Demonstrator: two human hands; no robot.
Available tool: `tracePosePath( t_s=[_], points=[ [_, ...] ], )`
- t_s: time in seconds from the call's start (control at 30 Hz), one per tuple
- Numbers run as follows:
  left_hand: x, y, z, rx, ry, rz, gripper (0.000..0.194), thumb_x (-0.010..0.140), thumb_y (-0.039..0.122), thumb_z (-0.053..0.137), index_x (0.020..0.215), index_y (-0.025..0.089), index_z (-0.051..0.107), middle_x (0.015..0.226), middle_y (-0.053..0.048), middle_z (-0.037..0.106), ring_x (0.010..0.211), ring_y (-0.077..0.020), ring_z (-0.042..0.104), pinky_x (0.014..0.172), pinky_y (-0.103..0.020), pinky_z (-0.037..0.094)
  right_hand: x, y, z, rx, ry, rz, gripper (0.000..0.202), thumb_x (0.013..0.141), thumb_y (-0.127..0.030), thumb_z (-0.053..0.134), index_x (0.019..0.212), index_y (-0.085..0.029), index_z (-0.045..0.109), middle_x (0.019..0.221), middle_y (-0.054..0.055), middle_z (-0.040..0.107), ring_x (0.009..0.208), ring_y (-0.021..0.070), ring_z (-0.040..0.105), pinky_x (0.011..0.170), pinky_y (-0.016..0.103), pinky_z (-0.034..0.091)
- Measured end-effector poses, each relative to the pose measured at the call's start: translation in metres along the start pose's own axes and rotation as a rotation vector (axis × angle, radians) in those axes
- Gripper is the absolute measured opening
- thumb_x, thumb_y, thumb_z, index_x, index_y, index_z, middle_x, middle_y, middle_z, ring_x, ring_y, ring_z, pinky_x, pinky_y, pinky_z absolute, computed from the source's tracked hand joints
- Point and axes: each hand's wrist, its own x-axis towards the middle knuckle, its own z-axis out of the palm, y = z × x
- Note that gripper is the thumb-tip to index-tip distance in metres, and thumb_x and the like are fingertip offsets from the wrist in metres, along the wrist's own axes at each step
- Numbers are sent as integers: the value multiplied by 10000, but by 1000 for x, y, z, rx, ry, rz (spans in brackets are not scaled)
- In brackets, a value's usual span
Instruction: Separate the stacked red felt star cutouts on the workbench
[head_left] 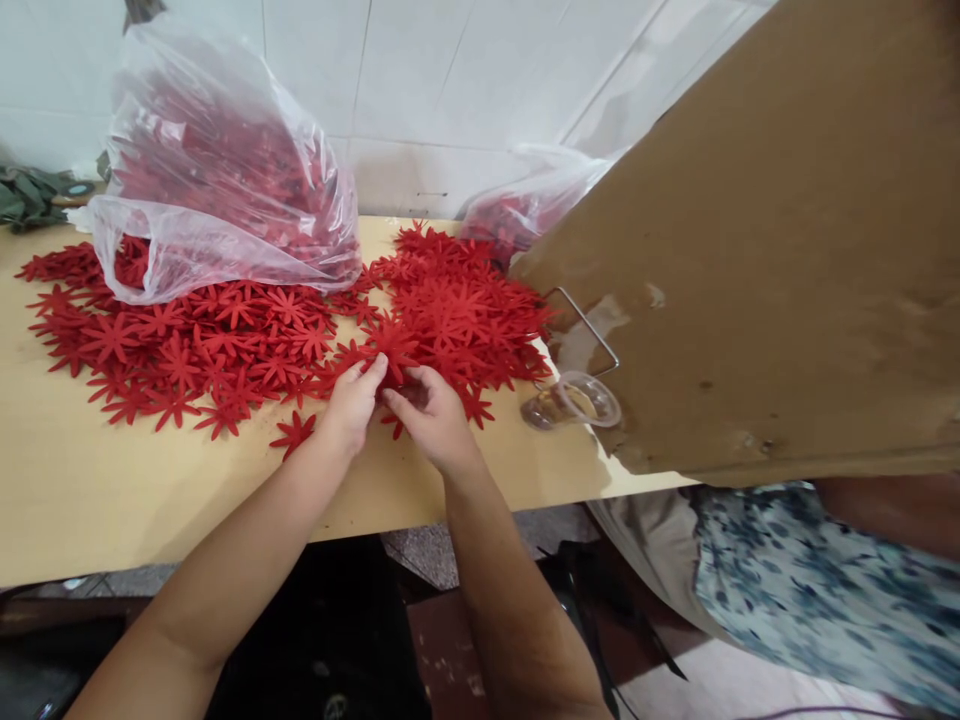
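Note:
Between my two hands is a red flower-shaped petal piece (391,342), its pointed petals spread outward above my fingers. My left hand (355,400) pinches it from the left, thumb on top. From the right, my right hand (431,412) has its thumb and fingers closed at its lower edge; exactly what those fingertips grip is partly hidden. Heaps of like red pieces lie behind and around my hands, one heap (217,350) to the left and another (465,310) to the right. A single red piece (294,433) lies apart beside my left wrist.
A clear plastic bag (225,190) full of red pieces rests on the left heap. Another bag (525,205) stands by the wall. A large cardboard panel (765,240) blocks the right side, with a clear plastic cup (570,402) beside it. Another person's patterned clothing (817,590) shows beyond.

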Motion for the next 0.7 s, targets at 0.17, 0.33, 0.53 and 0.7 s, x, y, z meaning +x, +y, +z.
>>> tracePosePath(
  t_s=[0.17,0.33,0.53,0.7],
  points=[
    [-2,7,1,-59,21,-9,138,702,238,582,785,127,592,882,-63,667,916,-155,588,857,-314,430,1,-1,4,-11,55,-6,161,661,-293,592,789,-204,551,743,2,614,660,126,565,674,307,465],
    [-3,15,1,-90,66,-61,123,747,235,531,816,145,578,844,-53,673,819,-141,618,778,-299,459,18,-11,-25,35,155,41,185,598,-327,642,689,-201,544,583,-39,561,520,98,506,542,259,439],
    [-4,14,1,81,45,-78,87,735,202,531,740,130,580,720,-35,663,585,-82,583,607,-216,420,51,-17,-54,145,425,117,351,614,-431,631,869,-225,506,796,-12,615,613,104,595,581,267,488],
    [-6,14,3,170,6,-44,100,740,160,505,686,121,579,638,-19,645,522,-60,540,585,-198,404,37,-10,-36,-11,280,84,328,597,-409,639,832,-188,584,780,27,633,659,138,594,670,326,486]
  ],
)
